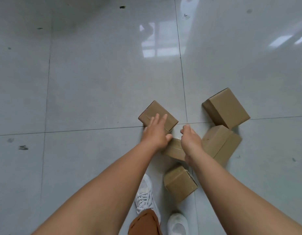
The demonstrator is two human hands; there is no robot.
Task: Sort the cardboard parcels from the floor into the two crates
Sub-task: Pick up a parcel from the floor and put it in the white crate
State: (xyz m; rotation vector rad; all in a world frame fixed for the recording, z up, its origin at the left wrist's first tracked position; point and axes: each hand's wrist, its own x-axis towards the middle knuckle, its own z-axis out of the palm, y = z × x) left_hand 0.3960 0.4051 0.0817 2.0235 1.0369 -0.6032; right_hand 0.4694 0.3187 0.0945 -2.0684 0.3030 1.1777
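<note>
Pick-up step: my left hand, fingers spread, reaches centre parcel; right hand loosely curled, holding nothing. Next: grasp it; crates unseen.

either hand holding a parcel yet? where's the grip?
Nothing is held. Left hand reaches with straight fingers over the far-left parcel; right hand hangs loosely curled, holding nothing.

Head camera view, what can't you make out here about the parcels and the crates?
- Two crates: outside the frame, none visible.
- Middle parcel: largely covered by left hand and right hand.
- Right hand's grip: fingers curl away, contact unclear.
- Parcel labels: none readable, too blurred.
</note>
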